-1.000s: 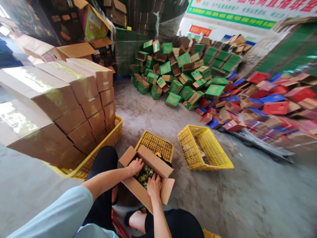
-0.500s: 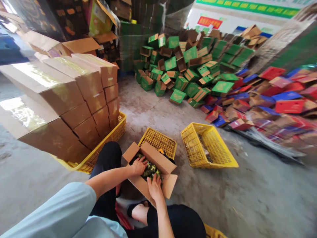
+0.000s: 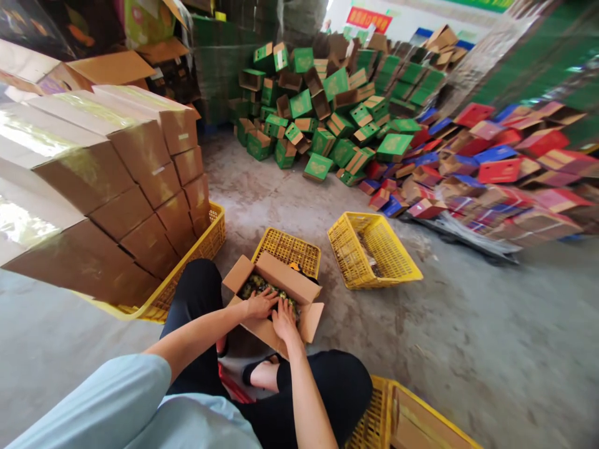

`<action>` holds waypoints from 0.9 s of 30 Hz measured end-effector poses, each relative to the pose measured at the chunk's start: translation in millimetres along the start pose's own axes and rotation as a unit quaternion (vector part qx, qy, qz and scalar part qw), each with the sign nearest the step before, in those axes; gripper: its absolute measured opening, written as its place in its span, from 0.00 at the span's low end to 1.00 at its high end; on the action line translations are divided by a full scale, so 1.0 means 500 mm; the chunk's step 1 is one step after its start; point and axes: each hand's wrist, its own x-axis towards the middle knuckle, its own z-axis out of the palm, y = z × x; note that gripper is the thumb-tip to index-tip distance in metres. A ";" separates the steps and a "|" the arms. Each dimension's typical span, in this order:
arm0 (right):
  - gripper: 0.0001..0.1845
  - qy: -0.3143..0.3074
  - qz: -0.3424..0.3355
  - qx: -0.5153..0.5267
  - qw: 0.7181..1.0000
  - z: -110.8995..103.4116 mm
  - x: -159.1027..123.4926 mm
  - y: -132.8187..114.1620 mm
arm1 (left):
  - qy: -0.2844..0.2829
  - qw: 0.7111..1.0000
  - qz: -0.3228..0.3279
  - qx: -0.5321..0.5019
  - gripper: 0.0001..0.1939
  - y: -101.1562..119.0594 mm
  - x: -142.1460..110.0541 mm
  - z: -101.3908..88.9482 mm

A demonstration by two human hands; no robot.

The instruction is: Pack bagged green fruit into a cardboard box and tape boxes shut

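Between my knees an open cardboard box (image 3: 290, 278) stands with its flaps folded outward. Inside lie dark green and yellowish pieces (image 3: 253, 284), partly glossy; their kind is too small to make out. My left hand (image 3: 262, 304) rests palm down on them near the middle of the box, fingers stretched out. Close beside it my right hand (image 3: 284, 320) presses on the same contents with its fingers extended. Both hands are open, and what lies under the palms is hidden. An upturned yellow crate (image 3: 285, 245) sits just behind the box, with a small black and orange object by the flap.
At left, taped cartons (image 3: 154, 171) are stacked in a yellow crate (image 3: 216, 234). Another yellow crate (image 3: 374, 249) stands to the right, and one holding cardboard (image 3: 421, 424) is beside my right knee. Green boxes (image 3: 318, 167) and red-and-blue boxes (image 3: 500, 168) lie heaped behind.
My hands have come closer together over the contents, the right one shifting toward the left. The camera view has turned right and somewhat down, bringing the crate by my right knee into sight.
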 end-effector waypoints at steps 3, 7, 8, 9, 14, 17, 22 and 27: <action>0.36 -0.018 -0.009 0.016 1.000 0.000 0.011 -0.008 | -0.010 1.000 -0.020 -0.016 0.37 0.008 0.010 0.002; 0.35 0.003 -0.034 0.042 0.999 -0.009 0.006 0.002 | 0.028 0.999 -0.002 -0.031 0.33 0.010 0.013 -0.006; 0.34 0.014 -0.041 0.044 0.998 -0.010 -0.001 0.009 | 0.042 0.998 0.005 -0.036 0.32 0.009 0.008 -0.009; 0.33 0.034 -0.052 0.051 0.997 -0.009 -0.012 0.017 | 0.055 0.998 0.011 -0.039 0.31 0.008 0.000 -0.013; 0.29 0.277 -0.128 0.240 0.922 0.020 -0.121 0.072 | 0.222 0.958 0.000 -0.184 0.24 -0.023 -0.105 -0.024; 0.30 0.385 -0.016 0.335 0.860 0.043 -0.195 0.095 | 0.296 0.903 -0.055 -0.307 0.18 -0.039 -0.203 -0.008; 0.46 0.433 0.131 0.424 0.785 0.067 -0.205 0.112 | 0.384 0.794 -0.178 -0.436 0.19 -0.049 -0.301 0.061; 0.38 0.348 0.165 0.475 0.791 0.071 -0.132 0.137 | 0.462 0.694 -0.210 -0.511 0.32 -0.074 -0.256 0.069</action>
